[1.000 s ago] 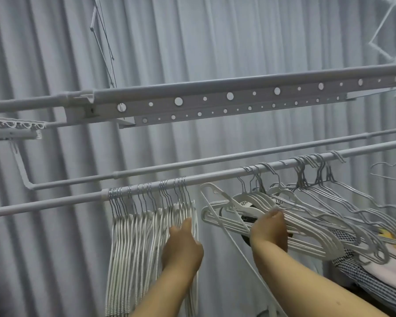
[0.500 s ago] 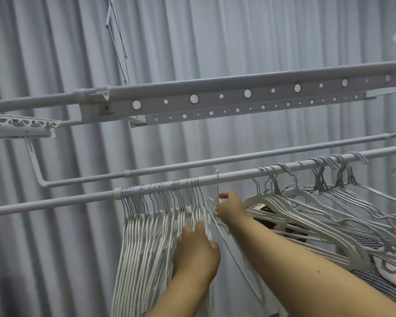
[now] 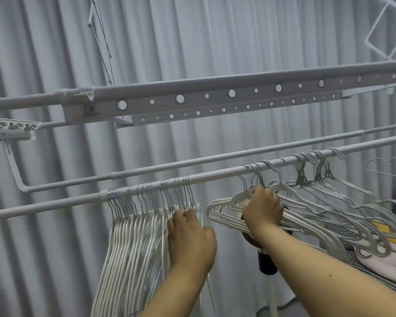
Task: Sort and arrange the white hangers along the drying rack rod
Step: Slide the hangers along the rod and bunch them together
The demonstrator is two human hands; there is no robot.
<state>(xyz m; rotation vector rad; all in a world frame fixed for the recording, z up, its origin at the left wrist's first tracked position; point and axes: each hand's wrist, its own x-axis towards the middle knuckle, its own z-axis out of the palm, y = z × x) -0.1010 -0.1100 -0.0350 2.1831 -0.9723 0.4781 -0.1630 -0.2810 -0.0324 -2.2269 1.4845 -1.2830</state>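
The right hand grips light, stiff, tangle-prone white hangers below the rod; the left hand holds the sorted bunch.

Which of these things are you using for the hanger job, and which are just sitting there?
For the job:
- neat hanger bunch, left hand on it
- messy hanger bunch, right hand on it
- front rod

Just there:
- curtain
- holed bar
- back rod
- pink cloth
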